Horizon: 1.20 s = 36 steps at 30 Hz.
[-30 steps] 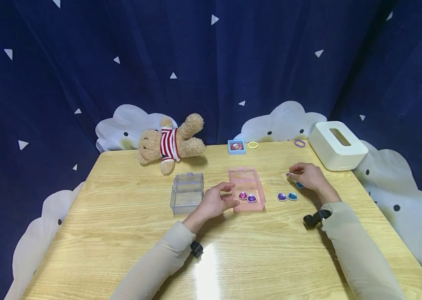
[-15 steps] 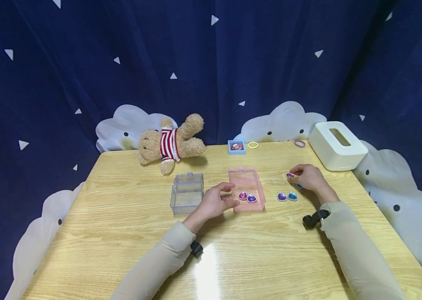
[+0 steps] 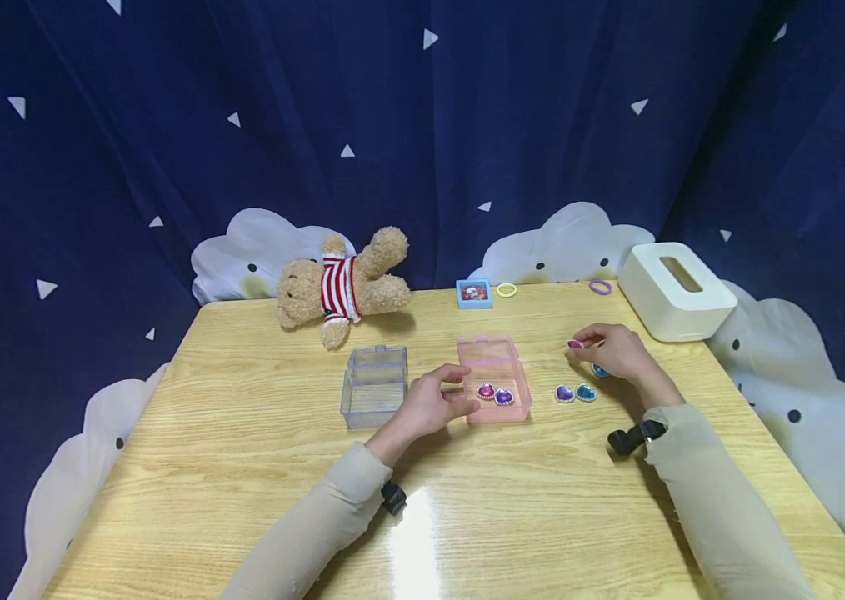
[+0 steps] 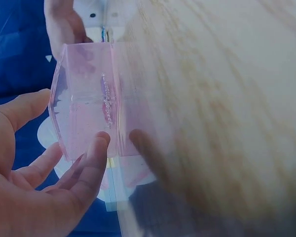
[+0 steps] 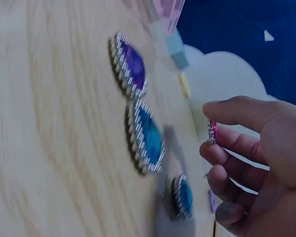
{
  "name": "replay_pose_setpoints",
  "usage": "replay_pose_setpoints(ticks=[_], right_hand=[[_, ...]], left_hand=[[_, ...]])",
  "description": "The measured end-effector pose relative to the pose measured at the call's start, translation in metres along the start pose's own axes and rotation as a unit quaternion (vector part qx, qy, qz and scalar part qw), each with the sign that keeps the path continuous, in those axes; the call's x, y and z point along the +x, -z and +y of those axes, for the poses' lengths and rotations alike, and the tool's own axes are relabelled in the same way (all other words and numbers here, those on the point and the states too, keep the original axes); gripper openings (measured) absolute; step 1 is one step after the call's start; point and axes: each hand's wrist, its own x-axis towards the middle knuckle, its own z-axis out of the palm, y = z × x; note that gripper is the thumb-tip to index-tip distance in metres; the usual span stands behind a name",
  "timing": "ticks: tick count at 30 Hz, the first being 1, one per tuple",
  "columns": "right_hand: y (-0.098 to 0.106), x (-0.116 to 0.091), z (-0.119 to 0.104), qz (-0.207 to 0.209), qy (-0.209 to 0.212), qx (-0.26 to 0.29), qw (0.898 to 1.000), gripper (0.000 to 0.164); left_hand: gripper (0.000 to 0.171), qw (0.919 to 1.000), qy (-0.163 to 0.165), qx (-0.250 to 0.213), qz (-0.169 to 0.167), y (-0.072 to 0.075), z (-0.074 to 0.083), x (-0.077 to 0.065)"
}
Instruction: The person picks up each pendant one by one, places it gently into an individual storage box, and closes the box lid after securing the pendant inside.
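Observation:
Between its thumb and fingers, my right hand pinches a pink heart-shaped gem with a beaded silver rim, just above the table. Beneath that hand a blue gem is partly covered. Nearer the front, a purple gem and another blue gem lie side by side. My left hand rests at the left side of the clear pink box, fingers spread and loosely bent. The box's lid is open toward the back. Inside it lie a pink gem and a purple gem.
Left of the pink box stands an open grey clear box. A teddy bear lies at the back left. Along the back edge are a small blue frame, a yellow ring, a purple ring and a white tissue box.
My right hand has picked the pink gem up off the table and brought it slightly up and left. The left hand and the pink box have stayed where they were.

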Motion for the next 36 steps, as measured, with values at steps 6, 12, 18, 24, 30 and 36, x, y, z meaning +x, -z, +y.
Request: replay_pose_setpoints(ticks=[6,12,18,24,30,36], right_hand=[[0.0,-0.003,-0.018,-0.012,0.014,0.019,1.0,0.035],[0.0,-0.008,-0.038,-0.023,0.034,0.039,0.998,0.028],[-0.002,-0.017,-0.061,-0.05,0.065,0.057,0.995,0.027],[-0.008,-0.024,-0.082,-0.065,0.093,0.054,0.992,0.026],[-0.019,-0.029,-0.094,-0.074,0.136,0.042,0.987,0.025],[-0.031,-0.034,-0.101,-0.106,0.158,0.038,0.981,0.021]], left_hand=[[0.06,1.0,0.002,0.0,0.0,0.0,0.0,0.0],[0.06,1.0,0.003,-0.001,-0.001,0.0,0.0,0.0],[0.06,1.0,0.004,0.0,-0.004,0.0,0.0,0.001],[0.059,1.0,0.002,0.001,-0.003,0.0,0.0,0.001],[0.059,1.0,-0.001,0.004,0.001,-0.001,-0.001,0.001],[0.06,1.0,-0.003,-0.007,0.0,-0.002,-0.001,0.0]])
